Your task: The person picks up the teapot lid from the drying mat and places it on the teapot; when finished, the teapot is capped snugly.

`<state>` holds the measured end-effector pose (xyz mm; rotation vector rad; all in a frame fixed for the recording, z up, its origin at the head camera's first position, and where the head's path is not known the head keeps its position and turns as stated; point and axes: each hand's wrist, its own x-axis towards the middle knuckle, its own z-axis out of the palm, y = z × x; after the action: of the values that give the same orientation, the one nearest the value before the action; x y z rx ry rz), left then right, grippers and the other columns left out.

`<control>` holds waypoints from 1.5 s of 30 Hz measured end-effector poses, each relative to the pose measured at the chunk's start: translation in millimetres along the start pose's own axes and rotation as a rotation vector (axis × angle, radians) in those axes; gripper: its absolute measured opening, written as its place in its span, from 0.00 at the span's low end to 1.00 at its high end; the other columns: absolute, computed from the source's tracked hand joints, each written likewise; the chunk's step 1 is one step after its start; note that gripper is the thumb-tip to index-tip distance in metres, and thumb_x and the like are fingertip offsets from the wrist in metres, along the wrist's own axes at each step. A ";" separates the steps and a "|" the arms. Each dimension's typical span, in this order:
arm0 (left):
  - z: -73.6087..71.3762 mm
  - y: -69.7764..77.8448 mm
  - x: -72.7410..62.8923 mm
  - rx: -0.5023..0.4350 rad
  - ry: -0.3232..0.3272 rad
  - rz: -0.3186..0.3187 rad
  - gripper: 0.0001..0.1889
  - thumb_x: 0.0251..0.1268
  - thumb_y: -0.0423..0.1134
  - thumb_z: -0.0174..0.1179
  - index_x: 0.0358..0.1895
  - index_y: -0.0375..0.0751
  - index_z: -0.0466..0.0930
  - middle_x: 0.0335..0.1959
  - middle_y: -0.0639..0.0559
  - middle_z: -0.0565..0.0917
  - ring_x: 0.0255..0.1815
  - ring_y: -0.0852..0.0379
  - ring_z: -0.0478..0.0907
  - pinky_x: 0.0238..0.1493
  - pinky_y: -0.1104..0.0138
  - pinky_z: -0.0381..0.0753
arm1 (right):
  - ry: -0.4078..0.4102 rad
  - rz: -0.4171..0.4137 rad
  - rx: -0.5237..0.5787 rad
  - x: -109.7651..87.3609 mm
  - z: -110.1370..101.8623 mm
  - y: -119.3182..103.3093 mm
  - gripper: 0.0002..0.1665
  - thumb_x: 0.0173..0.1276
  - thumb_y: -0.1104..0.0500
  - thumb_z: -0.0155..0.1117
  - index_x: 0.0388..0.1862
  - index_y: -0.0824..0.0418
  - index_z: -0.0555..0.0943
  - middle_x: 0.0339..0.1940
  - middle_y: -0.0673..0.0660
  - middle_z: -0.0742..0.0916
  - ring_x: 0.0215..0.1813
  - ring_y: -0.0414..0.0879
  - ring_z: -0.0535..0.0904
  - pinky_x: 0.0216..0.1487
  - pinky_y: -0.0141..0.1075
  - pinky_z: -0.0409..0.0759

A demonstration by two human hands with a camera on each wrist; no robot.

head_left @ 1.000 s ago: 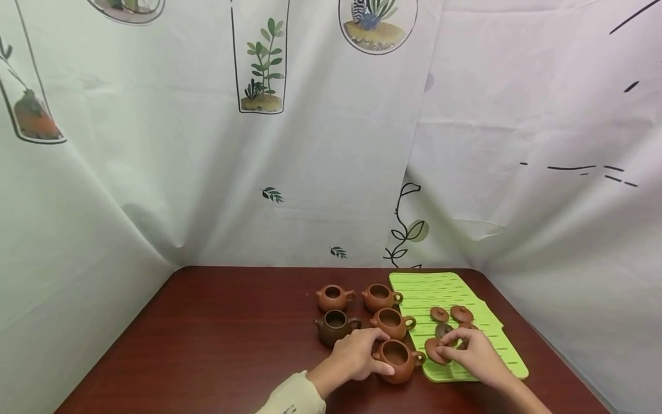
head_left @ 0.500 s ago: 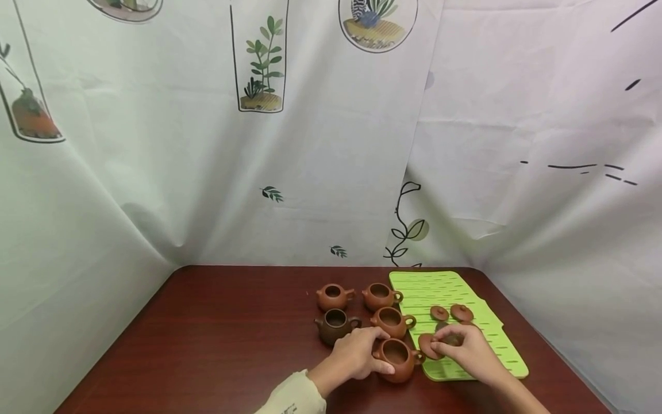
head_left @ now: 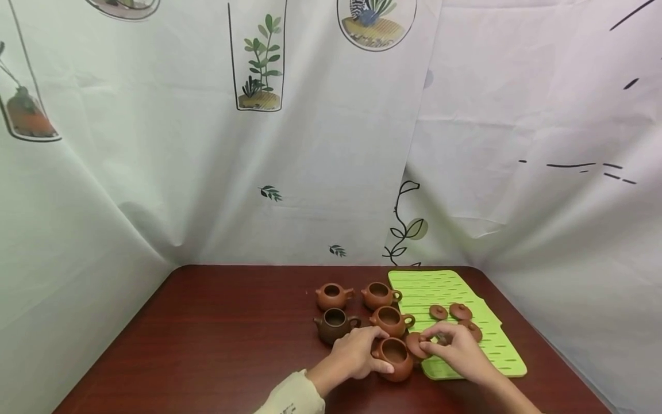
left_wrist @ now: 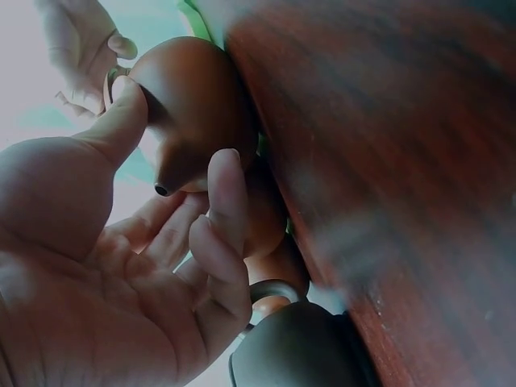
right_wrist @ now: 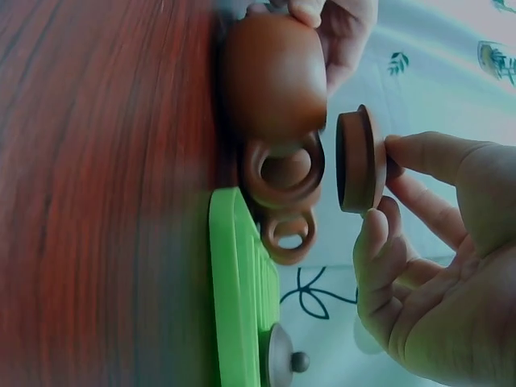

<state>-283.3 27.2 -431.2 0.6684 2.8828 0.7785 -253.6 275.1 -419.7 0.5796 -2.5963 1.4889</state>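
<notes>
Brown teapot [head_left: 398,365] points spout [left_wrist: 179,166] leftward, held by left grip [head_left: 357,353]; right grip [head_left: 458,351] pinches lid [head_left: 414,345].

A lidless, rounded brown clay teapot [head_left: 402,368] stands upright on the worktop [head_left: 233,339]; a round brown lid [head_left: 415,347], held by its knob, hangs near, above rim height.

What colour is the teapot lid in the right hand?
Reddish-brown; the teapot lid shows best in the right wrist view.
</notes>
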 end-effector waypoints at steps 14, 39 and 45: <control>0.2 0.5 -1.2 0.005 -0.017 0.004 0.31 0.44 0.64 0.73 0.57 0.67 0.80 0.54 0.62 0.81 0.53 0.54 0.80 0.38 0.54 0.80 | -0.056 -0.032 0.049 9.4 20.9 -8.3 0.10 0.68 0.62 0.68 0.45 0.66 0.85 0.44 0.63 0.85 0.28 0.47 0.82 0.27 0.38 0.80; -0.7 1.4 -1.1 -0.002 -0.019 -0.005 0.32 0.44 0.64 0.74 0.57 0.64 0.79 0.50 0.62 0.82 0.50 0.54 0.81 0.37 0.53 0.80 | -0.053 -0.056 -0.065 18.3 36.7 -11.0 0.08 0.66 0.57 0.71 0.42 0.57 0.87 0.40 0.53 0.86 0.35 0.39 0.77 0.32 0.33 0.77; -1.3 1.5 -2.1 -0.019 -0.013 -0.006 0.31 0.44 0.62 0.74 0.56 0.65 0.80 0.51 0.62 0.82 0.51 0.54 0.81 0.37 0.53 0.79 | -0.081 -0.067 -0.054 17.6 37.0 -7.4 0.08 0.66 0.59 0.70 0.43 0.58 0.86 0.40 0.54 0.86 0.34 0.39 0.77 0.29 0.32 0.77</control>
<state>-281.0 26.9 -429.4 0.6598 2.8609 0.7963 -263.3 235.4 -428.2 0.7278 -2.6395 1.3988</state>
